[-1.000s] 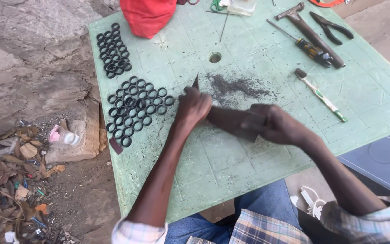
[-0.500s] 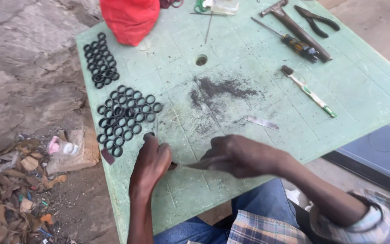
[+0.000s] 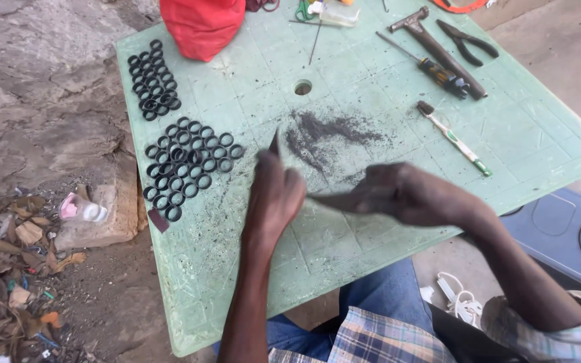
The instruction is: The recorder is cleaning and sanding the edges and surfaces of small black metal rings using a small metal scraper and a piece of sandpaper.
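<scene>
Both bare forearms reach forward over the table point(image 3: 237, 269). The left hand point(image 3: 274, 195) is knuckles up, fingers curled down and closed around a thin dark strip point(image 3: 275, 142) that sticks out beyond its fingertips. The right hand point(image 3: 408, 195), just beside it to the right, is blurred, its fingers closed around a flat blade point(image 3: 337, 200) that points at the left hand; a checked sleeve covers the right upper arm

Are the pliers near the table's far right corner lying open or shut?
Open. The pliers lie flat on the green table, their dark handles spread apart beside the hammer.
</scene>
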